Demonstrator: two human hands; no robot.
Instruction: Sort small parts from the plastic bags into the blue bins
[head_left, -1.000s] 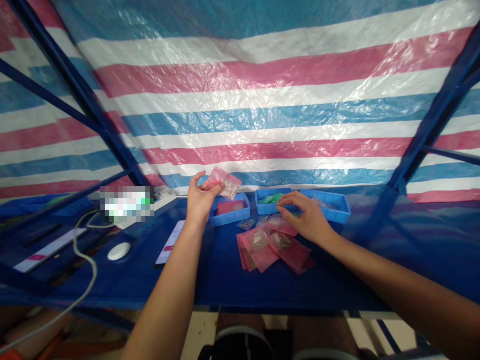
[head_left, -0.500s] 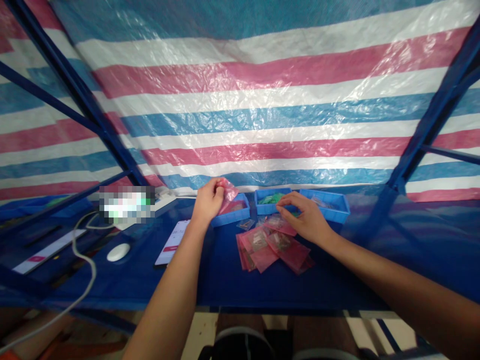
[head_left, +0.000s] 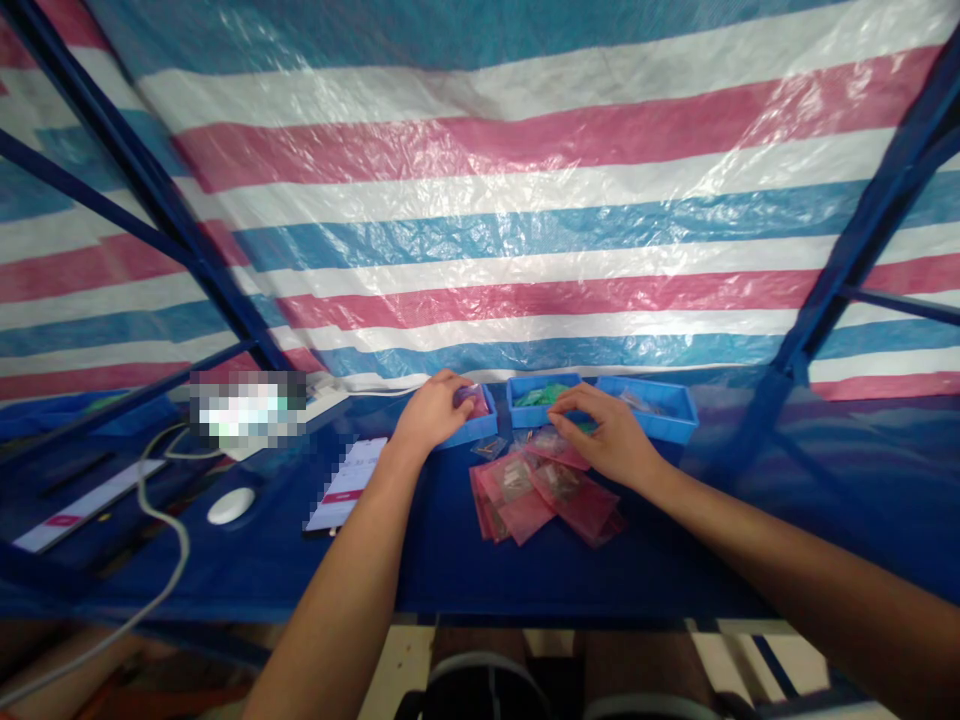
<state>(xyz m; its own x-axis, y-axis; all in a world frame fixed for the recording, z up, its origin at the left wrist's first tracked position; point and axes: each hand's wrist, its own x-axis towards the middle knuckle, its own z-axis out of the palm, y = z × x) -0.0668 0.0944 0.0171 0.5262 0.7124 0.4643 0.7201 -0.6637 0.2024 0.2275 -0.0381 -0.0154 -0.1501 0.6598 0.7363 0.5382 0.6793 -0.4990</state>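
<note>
My left hand (head_left: 433, 410) is at the left blue bin (head_left: 471, 432), its fingers curled and closed on a pink plastic bag (head_left: 477, 402) at the bin's opening. My right hand (head_left: 604, 430) hovers in front of the middle blue bin (head_left: 529, 415), which holds green packets (head_left: 553, 393). Its thumb and index finger come together in a pinch; whatever is between them is too small to make out. Below the right hand, several pink bags (head_left: 517, 495) with small metal-looking parts lie overlapped. A small clear packet (head_left: 489, 447) lies by the left bin.
The right blue bin (head_left: 660, 415) contains clear packets. A phone (head_left: 349, 485) and a white mouse-shaped object (head_left: 231, 506) lie to the left on the blue table (head_left: 450, 580). A white cable (head_left: 176, 530) crosses the far left. Blue frame posts (head_left: 840, 250) and a striped sheet stand around.
My left hand has lowered from above the left bin to its opening, bringing the raised pink bag down. The right hand stays nearly where it was, still pinched.
</note>
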